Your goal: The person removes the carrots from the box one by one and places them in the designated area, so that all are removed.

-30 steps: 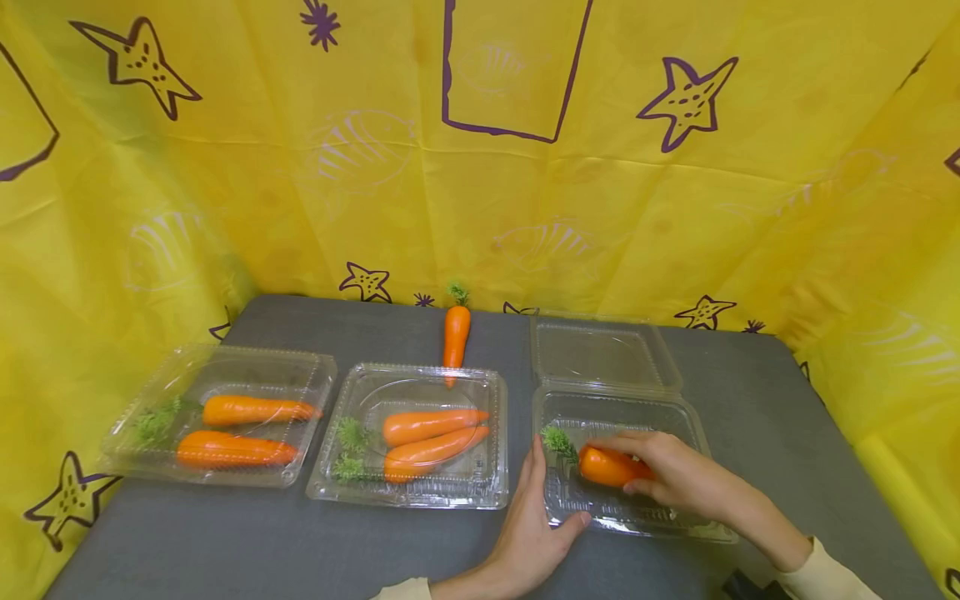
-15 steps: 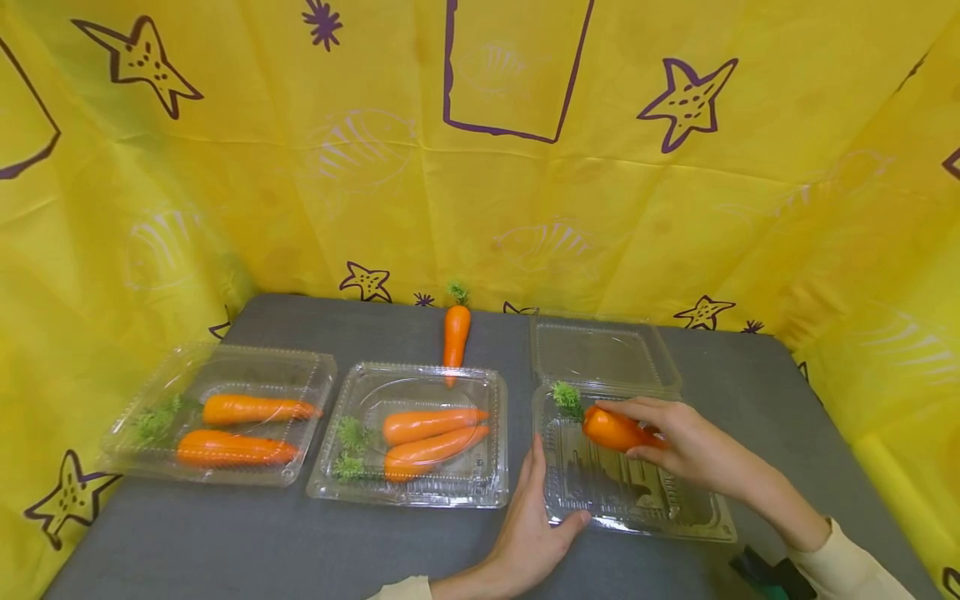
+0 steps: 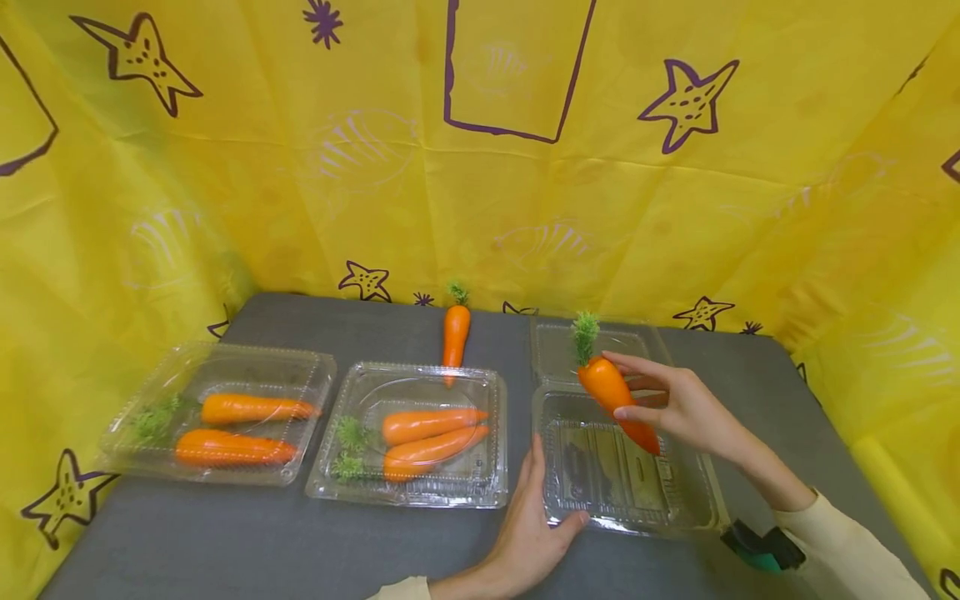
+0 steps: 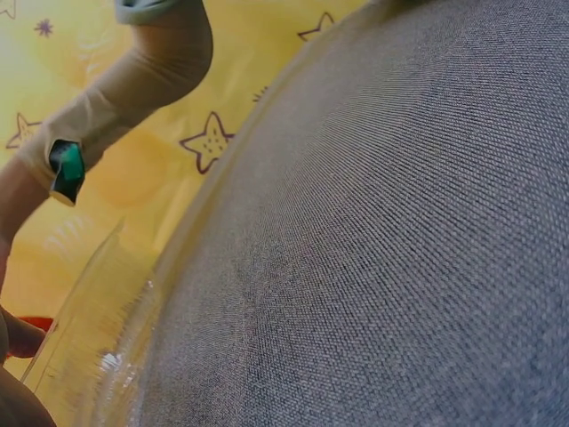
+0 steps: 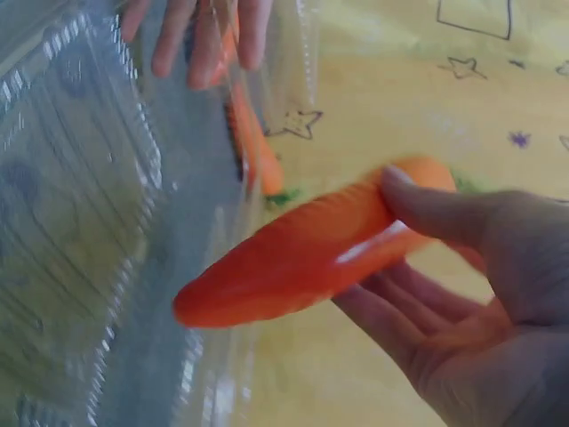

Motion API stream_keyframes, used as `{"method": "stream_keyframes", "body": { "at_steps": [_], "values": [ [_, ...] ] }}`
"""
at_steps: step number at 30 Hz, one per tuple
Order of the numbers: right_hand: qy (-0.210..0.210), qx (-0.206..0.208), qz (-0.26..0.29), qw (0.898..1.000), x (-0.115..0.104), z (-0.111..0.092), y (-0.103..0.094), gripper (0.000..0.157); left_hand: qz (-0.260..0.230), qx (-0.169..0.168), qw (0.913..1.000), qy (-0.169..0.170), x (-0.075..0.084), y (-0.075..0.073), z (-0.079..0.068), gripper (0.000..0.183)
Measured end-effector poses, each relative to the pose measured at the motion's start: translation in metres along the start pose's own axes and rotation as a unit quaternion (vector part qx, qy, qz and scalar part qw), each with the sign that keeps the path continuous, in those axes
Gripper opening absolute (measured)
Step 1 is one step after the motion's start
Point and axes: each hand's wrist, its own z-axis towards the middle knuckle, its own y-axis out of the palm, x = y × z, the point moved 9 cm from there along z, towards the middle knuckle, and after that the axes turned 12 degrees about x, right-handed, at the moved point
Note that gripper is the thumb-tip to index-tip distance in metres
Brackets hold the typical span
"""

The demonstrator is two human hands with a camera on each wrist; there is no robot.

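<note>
My right hand (image 3: 693,412) holds a carrot (image 3: 611,387) with a green leafy top, raised over the clear plastic container (image 3: 555,500) on the right. Thumb and fingertips pinch it on opposite sides, its tip slanting down toward me. In the right wrist view the carrot (image 5: 293,258) spans the middle of the picture, its thick end between thumb and fingers. My left hand (image 3: 525,529) rests against the front left corner of that container, its fingers straight along the side and thumb at the front edge. The container's lid (image 3: 547,354) lies folded back behind it.
To the left stand two covered clear containers, a middle one (image 3: 491,496) and a far left one (image 3: 281,477), each with two carrots inside. Another carrot (image 3: 455,333) lies behind the middle container. A yellow patterned cloth (image 3: 480,192) hangs around the grey table (image 3: 247,542).
My right hand has lifted the carrot up and back out of the right container, turning it so the leafy top points away. The left hand has kept its place.
</note>
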Motion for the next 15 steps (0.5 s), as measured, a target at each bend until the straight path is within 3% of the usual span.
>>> {"method": "stream_keyframes", "body": {
  "at_steps": [7,15],
  "values": [
    [0.13,-0.002,0.071,0.989,0.03,0.013,0.005,0.072,0.005,-0.002,0.9999,-0.011,-0.001,0.001,0.001,0.101],
    [0.213,-0.024,0.143,0.966,0.048,0.024,0.018,0.075,0.009,-0.002,0.9998,-0.018,-0.002,0.001,0.001,0.101]
  ]
}}
